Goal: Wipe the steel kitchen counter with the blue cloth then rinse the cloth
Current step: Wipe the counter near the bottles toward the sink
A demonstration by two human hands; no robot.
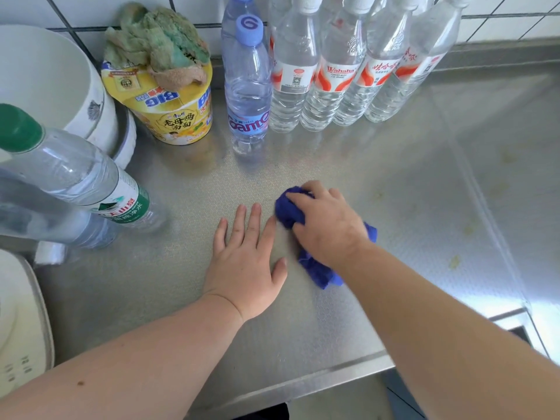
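Two bare forearms reach in from the near edge. Left hand [247, 262] lies flat, fingers spread, palm down on the steel surface [348, 322], holding nothing, just bracing. Right hand [325, 225] is clamped down on the blue cloth [318, 272], which is bunched under the palm near the middle of the surface, with corners sticking out at the fingertips and by the wrist; the cloth nearly touches the left thumb and index finger. Step in hand, as I judge it: wiping, with rinsing not yet started. To do it well: flatten the cloth for more contact, keep even pressure, work overlapping strokes toward the yellowish stains [454, 261] on the right, which look untouched, and stop short of the bottles so none tip. Counts: one blue cloth; two hands; at left one green-capped bottle [75, 174], with another clear bottle blurred below it; one white appliance [21, 313] at the lower left, cropped. Farther back: one white bowl [54, 83], one yellow instant noodle cup [172, 104] with one green-and-tan rag [160, 43] on top, two blue-capped bottles [248, 86], one behind the other, and at least four red-labelled Wahaha bottles [339, 77], possibly more behind. White tiled wall [515, 16] at the back.
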